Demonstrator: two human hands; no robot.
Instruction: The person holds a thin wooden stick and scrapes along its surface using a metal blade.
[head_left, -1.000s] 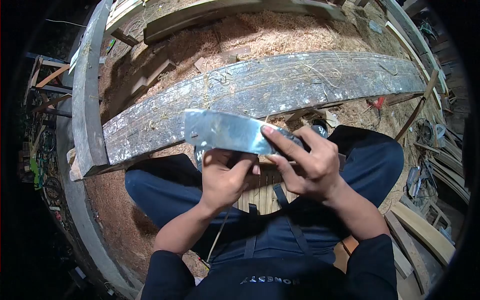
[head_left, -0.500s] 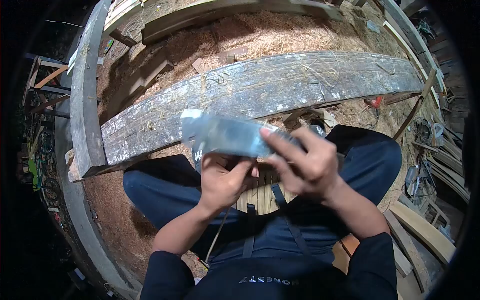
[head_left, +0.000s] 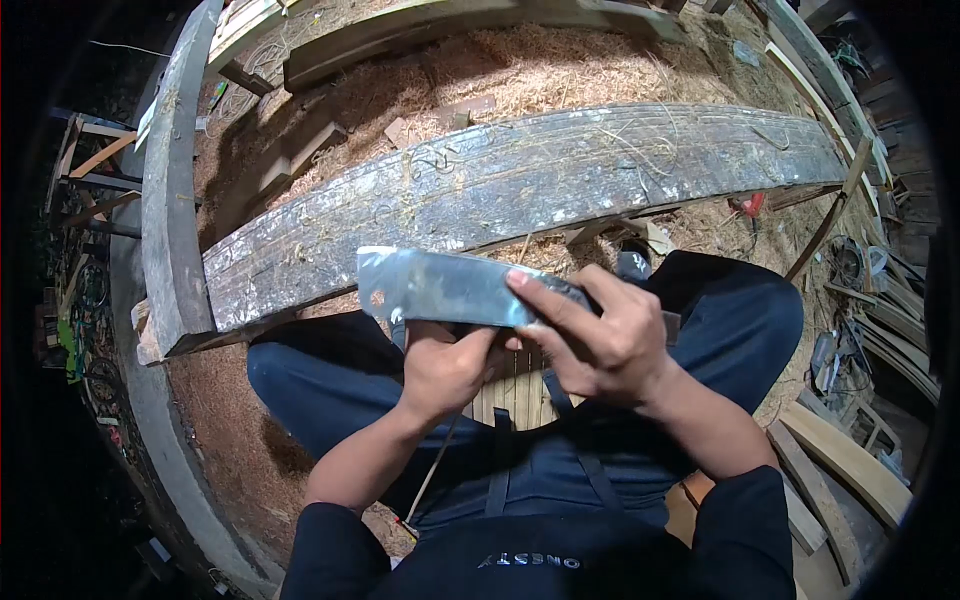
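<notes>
The right hand (head_left: 612, 345) is closed around the handle of a broad metal cleaver (head_left: 440, 287), its blade lying crosswise above the lap—just short of the weathered plank (head_left: 530, 175). The left hand (head_left: 442, 372) curls beneath the blade, fingers partly hidden—what it grips cannot be told.

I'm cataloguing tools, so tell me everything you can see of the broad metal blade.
The broad metal blade is flat, shiny grey, apparently steel, with a small hole near its left end. The right hand holds its other end, index finger along the face, hiding much of that end. It points leftward across the view; the left hand is at its lower edge, contact unclear.
</notes>
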